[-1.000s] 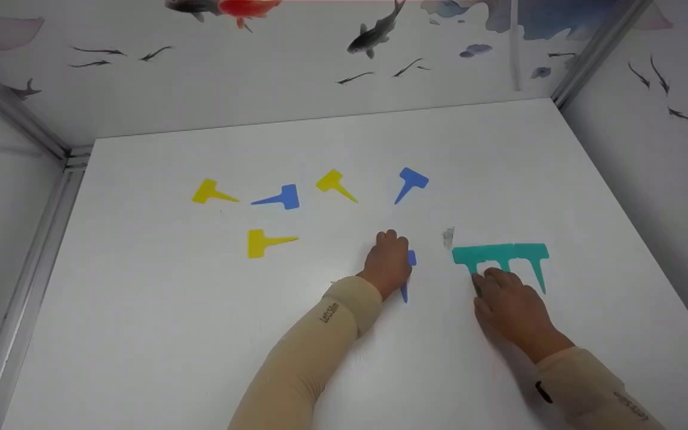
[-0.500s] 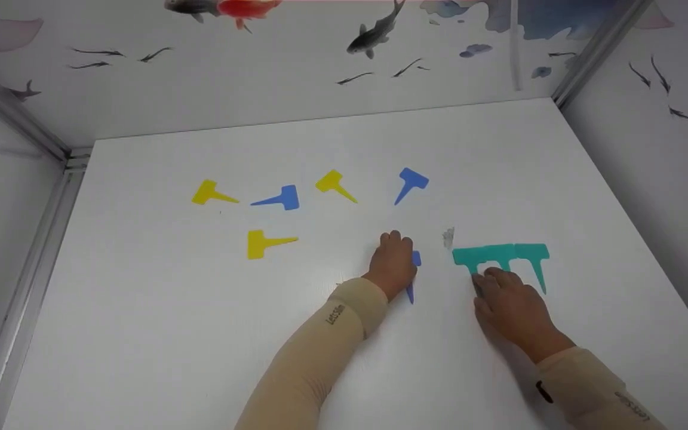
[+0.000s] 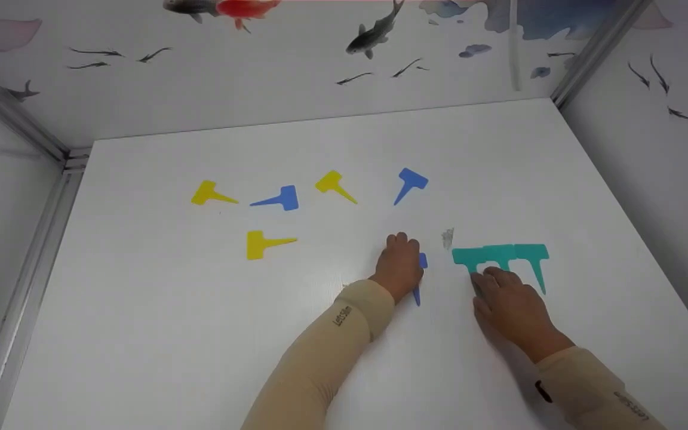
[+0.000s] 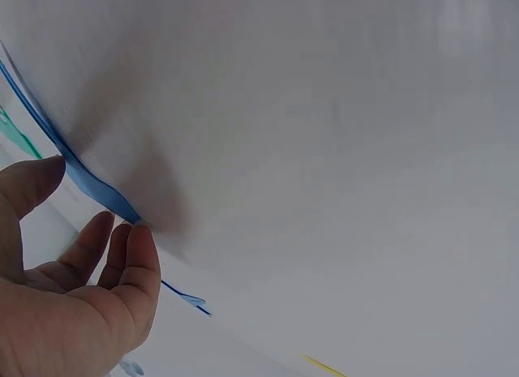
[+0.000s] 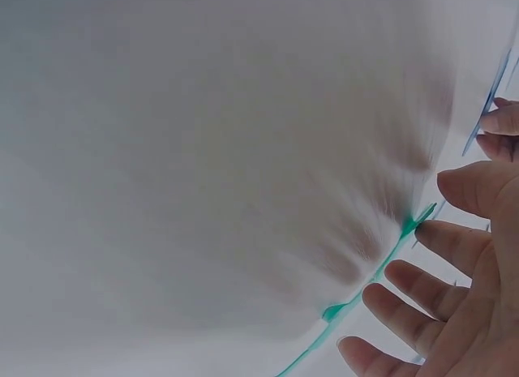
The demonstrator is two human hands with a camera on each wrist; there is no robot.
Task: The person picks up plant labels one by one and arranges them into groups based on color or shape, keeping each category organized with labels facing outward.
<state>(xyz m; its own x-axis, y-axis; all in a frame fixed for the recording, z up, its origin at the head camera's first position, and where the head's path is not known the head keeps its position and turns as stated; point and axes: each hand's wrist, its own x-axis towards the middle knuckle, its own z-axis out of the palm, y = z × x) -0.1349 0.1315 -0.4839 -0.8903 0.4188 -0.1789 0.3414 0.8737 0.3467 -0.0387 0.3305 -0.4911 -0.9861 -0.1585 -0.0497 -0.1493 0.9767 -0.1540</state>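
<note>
Head view shows three green tags (image 3: 499, 253) in a row at right, done I'd say, with the right hand (image 3: 514, 307) touching them, fingers loose; the left hand (image 3: 399, 267), thumb and fingers bent, holds a blue tag (image 3: 423, 261) right of centre. Two other blue tags (image 3: 289, 198) and three yellow tags (image 3: 255, 245), flat Ts, lie scattered around upper centre, apparently waiting

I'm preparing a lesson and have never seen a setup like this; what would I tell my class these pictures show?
No machine here: just a person's left hand and right hand, both bare. The wide picture comes from a camera on the person's head, looking down; each close-up comes from a camera on one wrist. On the white table lie T-shaped tags: three yellow tags, two blue tags and a row of green tags. The left hand holds a third blue tag by thumb and fingertips; the right hand touches the green row.
</note>
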